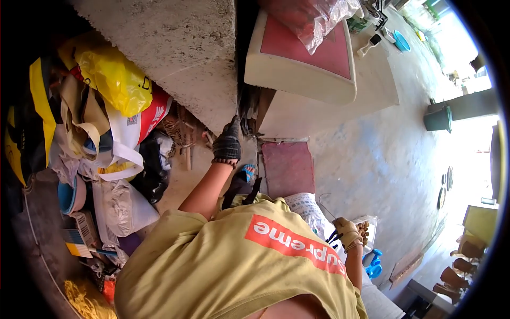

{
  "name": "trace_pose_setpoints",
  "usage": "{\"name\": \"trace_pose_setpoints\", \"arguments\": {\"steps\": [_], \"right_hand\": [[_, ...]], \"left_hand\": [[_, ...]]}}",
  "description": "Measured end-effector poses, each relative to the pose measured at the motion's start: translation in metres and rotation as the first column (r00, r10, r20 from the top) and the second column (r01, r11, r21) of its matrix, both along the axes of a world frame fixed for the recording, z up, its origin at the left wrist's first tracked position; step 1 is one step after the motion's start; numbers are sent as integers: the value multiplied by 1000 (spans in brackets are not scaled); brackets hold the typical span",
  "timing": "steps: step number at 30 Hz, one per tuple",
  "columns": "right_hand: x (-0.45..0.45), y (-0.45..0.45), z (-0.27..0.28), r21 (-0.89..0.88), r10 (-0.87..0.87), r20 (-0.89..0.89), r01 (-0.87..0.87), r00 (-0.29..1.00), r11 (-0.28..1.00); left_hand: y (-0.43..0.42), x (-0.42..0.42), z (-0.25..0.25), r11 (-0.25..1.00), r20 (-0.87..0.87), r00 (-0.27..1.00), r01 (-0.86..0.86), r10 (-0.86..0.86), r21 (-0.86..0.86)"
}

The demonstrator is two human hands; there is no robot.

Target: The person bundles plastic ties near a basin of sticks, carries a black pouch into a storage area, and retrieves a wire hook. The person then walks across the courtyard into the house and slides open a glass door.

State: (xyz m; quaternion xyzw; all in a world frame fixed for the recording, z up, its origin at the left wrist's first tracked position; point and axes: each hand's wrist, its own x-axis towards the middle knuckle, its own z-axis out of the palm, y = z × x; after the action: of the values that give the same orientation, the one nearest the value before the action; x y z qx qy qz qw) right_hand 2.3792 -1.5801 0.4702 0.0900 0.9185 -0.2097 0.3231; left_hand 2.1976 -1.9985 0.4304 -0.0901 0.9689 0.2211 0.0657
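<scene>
My left hand, in a dark glove, reaches forward to the lower corner of a rough concrete slab. Its fingers look closed together, and whatever they may hold is hidden. Beside it is a dark narrow gap between the slab and a white cabinet with a red top. My right hand, in a tan glove, is low at my right side. It is closed around a thin bent metal hook, with dark straps near the fingers. Close by stands a clear bin with brown round pieces.
Shopping bags and a white sack are heaped at the left. A red mat lies on the floor ahead, and a patterned sack is by my right side. Farther right are a green bucket and a blue object.
</scene>
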Motion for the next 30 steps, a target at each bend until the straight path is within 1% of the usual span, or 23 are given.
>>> {"name": "trace_pose_setpoints", "arguments": {"steps": [2,3,4,5,6,7,8,9,10,11,12,14,15,16,17,18,19,20,21,22,24,28,30], "right_hand": [[-8,-12,20,19,-110,78,109,991,994],[1,2,4,-10,-6,14,7,1000,1000],[18,26,-21,-39,179,-136,-186,974,982],[26,39,-43,133,385,-125,-369,915,920],[24,24,-29,82,121,11,-122,993,989],[16,12,-15,246,383,76,-390,921,888],[14,-1,0,262,220,95,-238,971,935],[18,5,-5,197,489,63,-491,870,848],[33,22,-34,176,504,60,-507,861,844],[43,38,-46,82,510,-44,-506,859,859],[52,44,-53,5,384,-100,-385,918,923],[39,23,-28,39,458,35,-459,888,888],[60,49,-67,-7,382,-3,-382,924,924],[61,43,-57,35,378,-18,-377,926,925],[68,47,-66,52,382,-52,-379,923,924],[73,50,-73,69,388,-86,-383,918,921],[69,42,-60,68,384,-87,-379,919,923],[62,27,-32,-44,119,21,-118,993,992],[58,18,-18,-122,-142,155,162,978,979],[60,19,-24,-98,-124,159,141,979,985],[71,28,-48,-42,88,85,-85,993,996],[77,38,-64,7,215,29,-215,976,977],[81,43,-74,70,339,-44,-336,940,939]], "left_hand": [[4,-19,-19,998,-72,996,-60,61,10],[-1,-34,-76,958,-247,960,-60,132,280],[2,-36,-61,975,-285,950,-66,127,213],[12,-40,-43,986,-356,928,-58,110,155],[18,-51,-46,969,-532,831,-33,162,245],[27,-68,-54,510,-388,810,131,439,850],[36,-82,-60,-255,-100,885,237,455,937],[35,-76,-67,450,-264,872,57,413,891],[33,-68,-69,916,-373,874,-171,311,363],[38,-67,-56,936,-345,891,-197,296,293],[42,-68,-44,950,-306,908,-227,285,213],[47,-79,-39,950,-344,898,-196,273,244],[48,-81,-39,945,-364,889,-184,277,271],[43,-94,-70,948,-365,893,-172,265,268],[32,-117,-126,983,-474,861,-175,183,62],[27,-131,-157,970,-562,823,-195,81,-145],[40,-123,-94,962,-364,908,-121,207,246],[41,-128,-87,954,-321,926,-106,198,282],[39,-137,-97,964,-319,934,-83,164,252],[36,-148,-105,975,-312,943,-45,113,216],[33,-164,-115,985,-287,957,19,32,174],[35,-170,-126,970,-270,955,175,-125,170],[38,-155,-133,970,-333,918,242,-217,35]]}}
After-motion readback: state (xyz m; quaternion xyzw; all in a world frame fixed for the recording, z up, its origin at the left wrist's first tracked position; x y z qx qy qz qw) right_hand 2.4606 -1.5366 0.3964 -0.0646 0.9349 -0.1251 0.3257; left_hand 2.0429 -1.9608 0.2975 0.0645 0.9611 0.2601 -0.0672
